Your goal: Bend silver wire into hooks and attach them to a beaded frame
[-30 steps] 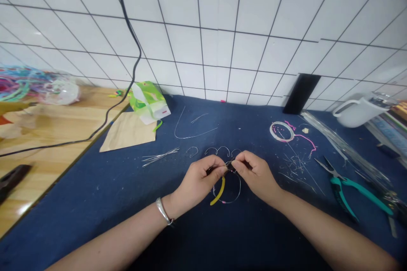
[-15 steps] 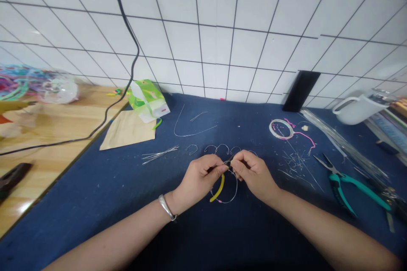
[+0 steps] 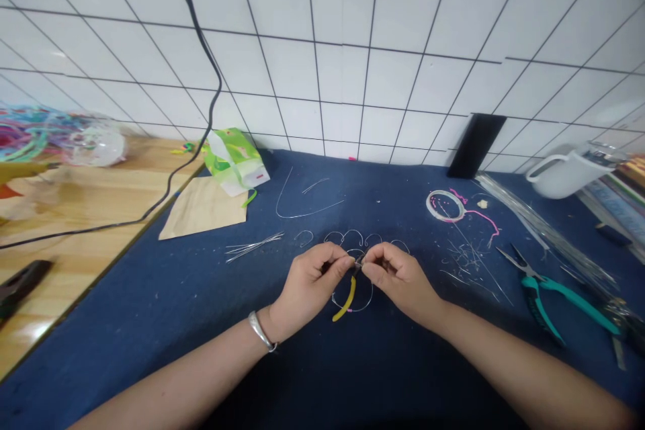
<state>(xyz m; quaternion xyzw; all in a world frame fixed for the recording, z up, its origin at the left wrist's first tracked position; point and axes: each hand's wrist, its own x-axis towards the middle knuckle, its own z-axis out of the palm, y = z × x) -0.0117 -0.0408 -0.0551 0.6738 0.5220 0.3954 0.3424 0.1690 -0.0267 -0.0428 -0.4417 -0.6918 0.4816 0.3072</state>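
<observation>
My left hand [image 3: 315, 282] and my right hand [image 3: 400, 279] meet almost fingertip to fingertip over the blue mat, both pinching a thin wire ring [image 3: 370, 301]. Pink beads [image 3: 349, 310] sit at the ring's lower edge. A yellow-handled tool [image 3: 345, 302] lies under my fingers, its head mostly hidden by them. Just beyond my hands is a row of small curved wires [image 3: 353, 234]. The exact wire ends between my fingertips are too small to make out.
Teal pliers [image 3: 541, 279], wire scraps [image 3: 468, 262] and a white ring dish [image 3: 446, 206] lie to the right. Straight wires [image 3: 254, 246], a paper sheet [image 3: 204, 208] and a green packet [image 3: 236, 158] are on the left. A white mug [image 3: 567, 173] stands back right.
The wire ring has shifted slightly up and left. My right hand has moved a little left and its fingertips have closed in nearer to my left hand's.
</observation>
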